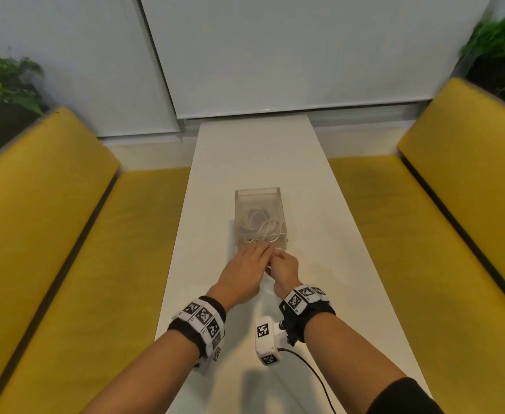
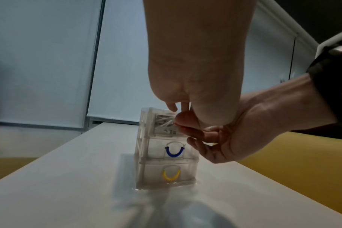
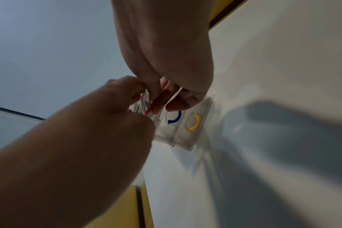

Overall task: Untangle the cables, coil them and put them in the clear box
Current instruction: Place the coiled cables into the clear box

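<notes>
A clear box (image 1: 277, 201) of three stacked drawers stands mid-table. White cables (image 1: 260, 225) lie coiled in its top drawer (image 2: 162, 123). My left hand (image 1: 246, 264) reaches over the box's near top edge, fingers on top and thumb against the front, as the left wrist view shows (image 2: 195, 69). My right hand (image 1: 285, 268) is curled at the top drawer's front, and its fingertips (image 2: 197, 134) pinch what looks like a small red handle (image 3: 156, 106). The blue handle (image 2: 174, 152) and the yellow handle (image 2: 170, 175) mark the lower drawers. No loose cable shows on the table.
The narrow white table (image 1: 254, 162) runs away from me between two yellow benches (image 1: 66, 234) (image 1: 424, 234). Plants (image 1: 3, 82) stand behind the backrests. A white wrist camera unit (image 1: 266, 339) with a black lead hangs under my right forearm.
</notes>
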Motion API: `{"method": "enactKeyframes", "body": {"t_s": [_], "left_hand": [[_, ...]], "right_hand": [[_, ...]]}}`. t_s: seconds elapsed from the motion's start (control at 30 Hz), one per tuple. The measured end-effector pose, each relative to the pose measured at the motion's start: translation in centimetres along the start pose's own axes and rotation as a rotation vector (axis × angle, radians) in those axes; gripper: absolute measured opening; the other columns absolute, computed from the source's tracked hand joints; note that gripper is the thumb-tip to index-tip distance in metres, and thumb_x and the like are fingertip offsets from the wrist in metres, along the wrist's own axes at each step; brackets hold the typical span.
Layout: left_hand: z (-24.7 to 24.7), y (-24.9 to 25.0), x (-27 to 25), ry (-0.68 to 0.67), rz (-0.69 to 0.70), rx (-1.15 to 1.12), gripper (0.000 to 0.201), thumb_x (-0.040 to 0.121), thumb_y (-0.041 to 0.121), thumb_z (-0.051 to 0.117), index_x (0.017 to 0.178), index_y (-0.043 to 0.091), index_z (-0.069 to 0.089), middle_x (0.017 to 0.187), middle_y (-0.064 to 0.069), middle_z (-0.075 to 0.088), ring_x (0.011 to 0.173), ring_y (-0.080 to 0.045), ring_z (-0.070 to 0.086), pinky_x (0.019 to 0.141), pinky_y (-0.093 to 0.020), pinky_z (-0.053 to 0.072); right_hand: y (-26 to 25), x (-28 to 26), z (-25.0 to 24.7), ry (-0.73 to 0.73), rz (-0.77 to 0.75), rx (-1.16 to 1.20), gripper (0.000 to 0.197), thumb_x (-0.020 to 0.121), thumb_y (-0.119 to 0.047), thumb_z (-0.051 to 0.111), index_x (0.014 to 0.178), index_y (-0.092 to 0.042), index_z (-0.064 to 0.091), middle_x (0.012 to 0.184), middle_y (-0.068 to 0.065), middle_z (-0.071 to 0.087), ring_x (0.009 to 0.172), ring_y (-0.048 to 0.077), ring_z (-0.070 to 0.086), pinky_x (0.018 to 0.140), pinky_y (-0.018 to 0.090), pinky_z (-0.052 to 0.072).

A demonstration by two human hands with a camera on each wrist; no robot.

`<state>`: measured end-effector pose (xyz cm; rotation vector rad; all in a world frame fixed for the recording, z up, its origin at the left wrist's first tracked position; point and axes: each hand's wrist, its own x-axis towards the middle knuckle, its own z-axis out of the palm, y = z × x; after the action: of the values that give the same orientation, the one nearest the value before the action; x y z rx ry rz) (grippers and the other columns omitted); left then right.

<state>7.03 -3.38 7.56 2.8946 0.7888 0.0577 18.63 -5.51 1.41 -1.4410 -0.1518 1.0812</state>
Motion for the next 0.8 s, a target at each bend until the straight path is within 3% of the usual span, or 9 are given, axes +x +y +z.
{"method": "enactKeyframes", "body": {"t_s": [0.17, 0.3, 0.4, 0.5, 0.6, 0.7, 0.8], "left_hand": [[-0.5, 0.1, 1.2, -0.022, -0.024, -0.042, 0.068, 0.082, 0.001, 0.061, 0.146, 0.008, 0.038, 0.149, -0.011, 0.041, 0.134, -0.029, 0.042, 0.111, -0.037, 0.036], [-1.7, 0.2, 3.2, -0.112, -0.09, -0.089, 0.053, 0.084, 0.008, 0.061, 0.135, 0.01, 0.045, 0.134, -0.01, 0.053, 0.12, -0.029, 0.05, 0.093, -0.037, 0.042], [-2.2, -0.3, 3.7, -0.173, -0.123, -0.182, 0.048, 0.084, 0.01, 0.058, 0.131, 0.012, 0.047, 0.126, -0.009, 0.057, 0.113, -0.029, 0.054, 0.083, -0.035, 0.044], [-2.3, -0.7, 3.5, -0.212, -0.121, -0.272, 0.051, 0.082, 0.006, 0.059, 0.131, 0.011, 0.047, 0.124, -0.01, 0.056, 0.11, -0.029, 0.054, 0.086, -0.039, 0.049], [-2.3, -0.6, 3.7, -0.243, -0.12, -0.236, 0.046, 0.082, 0.008, 0.06, 0.127, 0.012, 0.047, 0.124, -0.01, 0.055, 0.109, -0.029, 0.055, 0.085, -0.039, 0.048], [-2.2, -0.7, 3.6, -0.2, -0.116, -0.273, 0.038, 0.087, 0.009, 0.054, 0.125, 0.011, 0.051, 0.12, -0.009, 0.059, 0.104, -0.029, 0.057, 0.08, -0.038, 0.048], [-1.9, -1.2, 2.8, -0.069, -0.082, -0.292, 0.028, 0.088, 0.009, 0.048, 0.112, 0.013, 0.062, 0.108, -0.008, 0.066, 0.095, -0.029, 0.062, 0.076, -0.042, 0.053]], "right_hand": [[-0.3, -0.2, 0.1, 0.009, 0.001, 0.009, 0.022, 0.092, 0.002, 0.054, 0.082, -0.008, 0.072, 0.088, 0.015, 0.07, 0.079, 0.021, 0.064, 0.078, 0.037, 0.056], [-0.3, -0.4, 0.1, 0.036, 0.001, -0.008, 0.027, 0.091, 0.002, 0.054, 0.071, -0.01, 0.069, 0.077, 0.01, 0.066, 0.072, 0.02, 0.059, 0.068, 0.033, 0.051], [-0.2, -0.4, 0.2, 0.05, -0.002, -0.022, 0.025, 0.09, -0.002, 0.058, 0.072, -0.014, 0.071, 0.079, 0.009, 0.068, 0.075, 0.021, 0.062, 0.069, 0.032, 0.051], [-0.3, -0.6, 0.3, 0.034, -0.007, -0.008, 0.023, 0.089, 0.0, 0.059, 0.075, -0.012, 0.073, 0.084, 0.013, 0.071, 0.077, 0.023, 0.064, 0.076, 0.038, 0.055], [-0.4, -0.8, 0.4, 0.043, -0.001, -0.017, 0.024, 0.09, -0.001, 0.058, 0.075, -0.014, 0.073, 0.082, 0.012, 0.07, 0.076, 0.023, 0.063, 0.072, 0.035, 0.053], [-0.2, -0.8, 0.3, 0.053, -0.002, -0.016, 0.025, 0.089, 0.0, 0.057, 0.075, -0.014, 0.072, 0.083, 0.012, 0.069, 0.077, 0.023, 0.062, 0.071, 0.033, 0.05], [-0.2, -0.9, 0.4, 0.044, 0.003, 0.032, 0.022, 0.09, 0.002, 0.055, 0.085, -0.009, 0.073, 0.089, 0.016, 0.071, 0.081, 0.025, 0.065, 0.072, 0.033, 0.053]]}}
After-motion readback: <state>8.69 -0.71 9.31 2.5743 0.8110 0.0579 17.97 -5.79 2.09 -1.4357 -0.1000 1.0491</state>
